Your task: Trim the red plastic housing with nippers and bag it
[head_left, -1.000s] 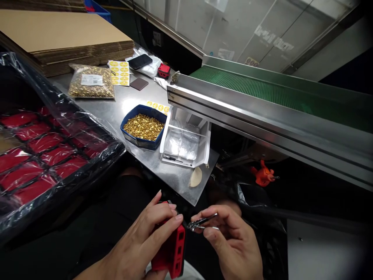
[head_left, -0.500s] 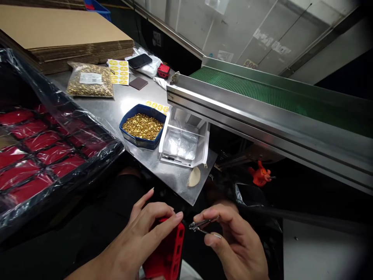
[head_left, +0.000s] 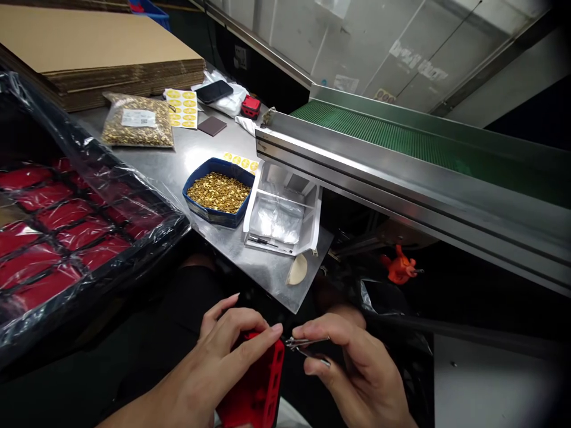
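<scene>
A long conveyor (head_left: 401,160) with a green belt runs up and to the right, well beyond both hands, its far end cut off by the frame edge. Left of the hands a black crate (head_left: 66,238) of red parts sits under clear plastic film, which blurs the parts beneath; its left side is out of view. A stack of flat cardboard (head_left: 98,53) lies far ahead and to the left. The steel counter (head_left: 196,148) ends just ahead of the hands, carrying a blue tub (head_left: 218,193) of small brass pieces and, beside it, a white tray (head_left: 283,217) holding clear bags.

The left hand (head_left: 223,362) wraps around a red plastic casing (head_left: 259,386), fingers curled over its top edge, index fingertip at the upper corner; the casing's lower part runs out of the frame and its far face is hidden by the palm. The right hand (head_left: 352,368) pinches metal tweezers (head_left: 306,345) between thumb and forefinger, tips pointing left, just beside the casing's upper corner and the left index finger. Whatever the tips hold is too small to make out.
</scene>
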`<state>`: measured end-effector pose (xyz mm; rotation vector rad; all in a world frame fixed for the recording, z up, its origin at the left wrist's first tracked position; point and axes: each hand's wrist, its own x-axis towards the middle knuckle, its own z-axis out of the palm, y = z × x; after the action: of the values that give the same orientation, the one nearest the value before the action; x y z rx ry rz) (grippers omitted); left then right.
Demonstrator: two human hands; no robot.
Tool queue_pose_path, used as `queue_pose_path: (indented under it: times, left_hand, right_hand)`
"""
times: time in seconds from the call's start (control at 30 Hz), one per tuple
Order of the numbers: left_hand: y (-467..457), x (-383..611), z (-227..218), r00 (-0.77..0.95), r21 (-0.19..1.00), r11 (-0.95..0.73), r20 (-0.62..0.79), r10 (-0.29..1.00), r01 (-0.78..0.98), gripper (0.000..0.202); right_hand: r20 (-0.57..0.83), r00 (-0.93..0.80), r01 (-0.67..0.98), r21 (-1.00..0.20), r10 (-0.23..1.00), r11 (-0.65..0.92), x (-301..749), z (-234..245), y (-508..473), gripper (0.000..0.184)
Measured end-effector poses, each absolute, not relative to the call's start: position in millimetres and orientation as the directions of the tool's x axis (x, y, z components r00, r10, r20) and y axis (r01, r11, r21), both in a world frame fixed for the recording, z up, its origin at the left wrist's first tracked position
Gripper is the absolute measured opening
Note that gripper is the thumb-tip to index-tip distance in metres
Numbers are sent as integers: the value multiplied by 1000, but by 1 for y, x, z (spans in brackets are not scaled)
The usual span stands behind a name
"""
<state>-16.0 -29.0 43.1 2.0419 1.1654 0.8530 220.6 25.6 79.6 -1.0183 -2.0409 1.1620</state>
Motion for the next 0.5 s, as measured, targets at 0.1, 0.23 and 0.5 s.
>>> queue_pose_path:
  times: [0.1,0.23,0.5]
  left_hand:
    - [-30,-16,38,416,801,-418,237,878,428,71]
    - [-31,-16,40,404,849,-370,208,890,377,73]
    - [-35,-14,45,323,922,-185,71,944,339,74]
  right_hand:
    - [123,-568,333,-870,814,363,220,78,27,34]
    - [136,-504,295,-901,853,318,221,72,23,31]
    - [-59,-162,267,-964,985,-14,218,40,22,30]
